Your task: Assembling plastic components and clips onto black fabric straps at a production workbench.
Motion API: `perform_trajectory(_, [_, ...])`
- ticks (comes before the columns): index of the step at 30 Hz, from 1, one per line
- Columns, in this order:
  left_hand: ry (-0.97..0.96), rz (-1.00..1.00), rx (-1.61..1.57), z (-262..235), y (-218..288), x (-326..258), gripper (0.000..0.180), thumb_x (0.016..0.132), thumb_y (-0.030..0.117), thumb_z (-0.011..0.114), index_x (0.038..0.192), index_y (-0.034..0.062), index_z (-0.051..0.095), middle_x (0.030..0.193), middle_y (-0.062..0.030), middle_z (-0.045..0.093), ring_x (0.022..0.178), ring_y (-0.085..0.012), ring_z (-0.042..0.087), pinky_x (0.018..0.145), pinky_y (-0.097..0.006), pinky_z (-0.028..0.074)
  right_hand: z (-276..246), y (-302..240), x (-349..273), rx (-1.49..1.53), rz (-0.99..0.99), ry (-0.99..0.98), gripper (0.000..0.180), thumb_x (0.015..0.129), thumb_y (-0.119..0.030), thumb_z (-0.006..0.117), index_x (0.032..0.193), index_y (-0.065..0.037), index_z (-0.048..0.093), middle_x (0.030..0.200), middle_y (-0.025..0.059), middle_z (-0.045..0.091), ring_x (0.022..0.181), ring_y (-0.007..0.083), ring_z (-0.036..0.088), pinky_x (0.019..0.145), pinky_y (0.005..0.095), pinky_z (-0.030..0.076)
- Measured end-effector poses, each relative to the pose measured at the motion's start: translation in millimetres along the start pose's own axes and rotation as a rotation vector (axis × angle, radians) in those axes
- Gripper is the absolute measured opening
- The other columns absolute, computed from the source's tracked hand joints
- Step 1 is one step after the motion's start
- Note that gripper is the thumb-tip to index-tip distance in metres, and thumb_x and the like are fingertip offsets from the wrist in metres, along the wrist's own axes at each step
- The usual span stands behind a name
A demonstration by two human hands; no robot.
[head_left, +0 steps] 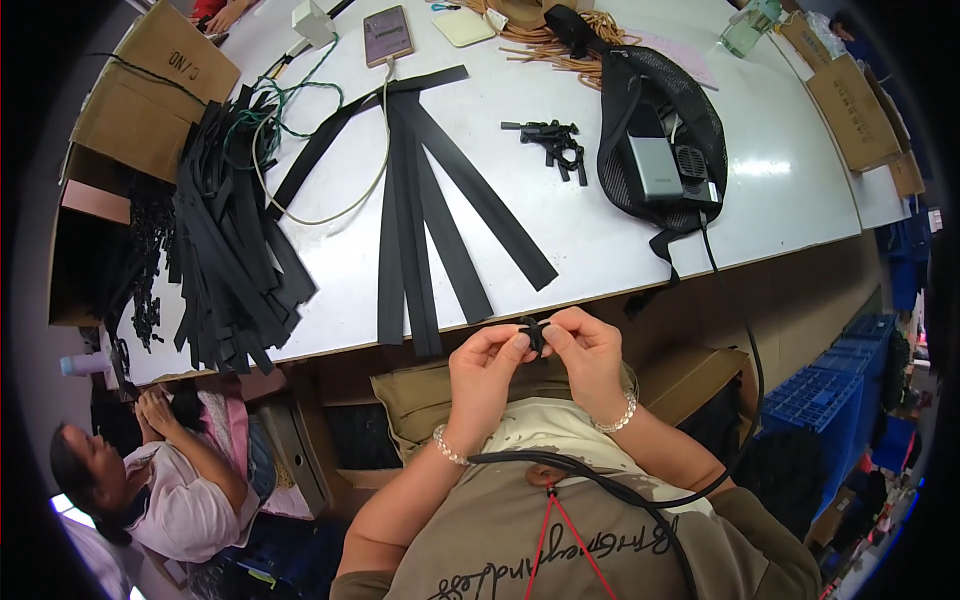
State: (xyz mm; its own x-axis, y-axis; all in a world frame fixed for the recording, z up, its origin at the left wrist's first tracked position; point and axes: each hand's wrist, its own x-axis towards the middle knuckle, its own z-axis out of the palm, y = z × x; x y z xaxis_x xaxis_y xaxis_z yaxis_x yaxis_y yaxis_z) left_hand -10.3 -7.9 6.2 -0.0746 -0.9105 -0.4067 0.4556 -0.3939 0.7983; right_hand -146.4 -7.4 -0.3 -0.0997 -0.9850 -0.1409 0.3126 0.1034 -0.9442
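Just past the table's front edge, my left hand (484, 375) and my right hand (590, 362) meet in front of my chest. Both pinch a small black piece (534, 337) between thumbs and fingertips. It looks curved, perhaps a buckle or a short loop; the fingers cover much of it. Several long flat black straps (408, 220) fan out on the white table (330, 255) beyond my left hand. Farther off, a small cluster of black parts (552, 140), buckle-like in shape, lies between the straps and a black mesh bag (618, 150).
A thick bundle of black straps (225, 240) hangs at the left beside a cardboard box (160, 65). A phone (388, 35) trails a white cable. From the bag a black cable (757, 370) runs to me. A co-worker (180, 480) sits at the lower left. Blue crates (815, 395) stand right.
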Motion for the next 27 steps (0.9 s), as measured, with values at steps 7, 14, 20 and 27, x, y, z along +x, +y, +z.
perform_trajectory(7, [-0.092, 0.257, 0.114, 0, 8, -10, 0.010, 0.085, 0.000, 0.062, 0.095, -0.0019, 0.064, 0.096, -0.0070, 0.065, 0.084, -0.0099, 0.060, 0.076, -0.022, 0.050, 1, -20, -7, -0.131, -0.243, -0.097, 0.007, 0.084, 0.003, 0.060, 0.090, 0.004, 0.063, 0.087, 0.0095, 0.059, 0.070, 0.0112, 0.057, 0.063, 0.0220, 0.049])
perform_trajectory(14, [-0.115, 0.392, 0.219, 6, 25, -11, 0.010, 0.083, -0.003, 0.063, 0.093, -0.0017, 0.064, 0.096, -0.0076, 0.064, 0.087, -0.0111, 0.060, 0.078, -0.023, 0.049, 2, -31, -5, -0.251, -0.332, -0.113, 0.008, 0.079, 0.004, 0.065, 0.087, 0.002, 0.066, 0.081, 0.0073, 0.060, 0.073, 0.0123, 0.057, 0.063, 0.0221, 0.046])
perform_trajectory(20, [-0.336, 0.371, 0.561, 3, 69, -8, 0.014, 0.082, -0.001, 0.065, 0.095, 0.0002, 0.068, 0.092, -0.0068, 0.065, 0.083, -0.0106, 0.061, 0.071, -0.022, 0.051, -1, -45, 6, -0.359, -0.420, -0.223, 0.009, 0.081, 0.001, 0.063, 0.090, 0.001, 0.064, 0.079, 0.0055, 0.059, 0.069, 0.0112, 0.053, 0.061, 0.0210, 0.043])
perform_trajectory(27, [-0.337, -0.030, 0.408, 0, 95, -7, 0.013, 0.083, 0.002, 0.065, 0.095, -0.0030, 0.067, 0.081, -0.0067, 0.066, 0.068, -0.0102, 0.063, 0.062, -0.021, 0.054, 1, -80, 30, -0.078, 0.226, -0.678, 0.025, 0.093, -0.010, 0.046, 0.114, 0.002, 0.052, 0.103, 0.0061, 0.058, 0.069, 0.0051, 0.051, 0.061, 0.0194, 0.045])
